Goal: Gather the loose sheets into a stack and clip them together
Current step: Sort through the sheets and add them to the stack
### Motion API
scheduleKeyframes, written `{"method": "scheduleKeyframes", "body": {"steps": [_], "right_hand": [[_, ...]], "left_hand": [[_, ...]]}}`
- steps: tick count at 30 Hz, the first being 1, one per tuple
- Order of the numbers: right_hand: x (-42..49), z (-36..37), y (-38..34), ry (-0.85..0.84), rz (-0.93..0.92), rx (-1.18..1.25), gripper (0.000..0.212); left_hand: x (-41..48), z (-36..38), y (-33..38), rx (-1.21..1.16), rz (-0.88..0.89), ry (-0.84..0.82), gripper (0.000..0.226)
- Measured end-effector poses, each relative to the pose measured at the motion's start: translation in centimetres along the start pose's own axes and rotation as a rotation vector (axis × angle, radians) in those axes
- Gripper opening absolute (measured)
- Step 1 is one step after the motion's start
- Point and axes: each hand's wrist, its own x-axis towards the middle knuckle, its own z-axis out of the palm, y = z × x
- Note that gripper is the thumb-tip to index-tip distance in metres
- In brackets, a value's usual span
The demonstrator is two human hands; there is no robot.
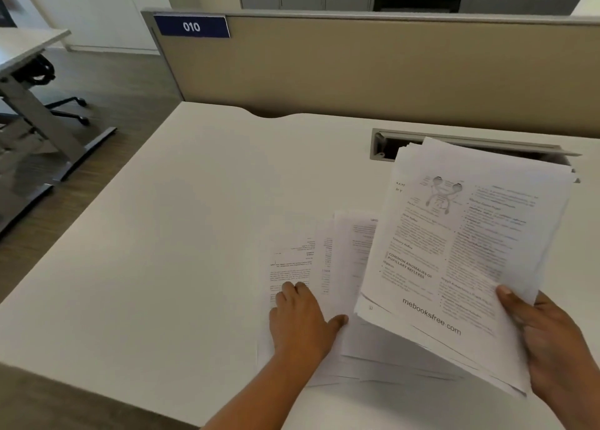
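Note:
A thick bundle of printed sheets (461, 244) is lifted off the white desk (181, 234), tilted, its top page showing a diagram and text. My right hand (552, 342) grips its lower right corner, thumb on top. Several loose printed sheets (344, 257) lie fanned on the desk below and left of the bundle. My left hand (302, 319) rests flat on those loose sheets, fingers spread, thumb pointing toward the bundle. No clip is visible.
A grey cable tray opening (384, 145) is set in the desk behind the bundle. A beige partition (357, 69) with a blue "010" sign (191, 26) borders the desk's far edge. Another desk and a chair base (68, 109) stand to the left.

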Motion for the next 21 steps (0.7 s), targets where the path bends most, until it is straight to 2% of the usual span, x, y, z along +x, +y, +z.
{"method": "scheduleKeyframes", "body": {"steps": [3,9,15,21], "right_hand": [[0.1,-0.5,0.3,0.008,-0.011,-0.008,0.019],[0.4,-1.8,0.7,0.036,-0.012,0.019,0.019],[0.7,-2.0,1.5,0.022,0.004,0.049,0.020],[2.0,-0.8,4.8,0.043,0.091,0.051,0.018]], "left_hand": [[0.6,0.5,0.7,-0.030,-0.017,-0.013,0.088],[1.6,0.1,1.1,-0.396,-0.101,-0.101,0.072],[2.2,-0.3,0.4,-0.436,-0.065,-0.153,0.016],[1.8,0.1,-0.5,-0.657,0.000,-0.121,0.023]]}}
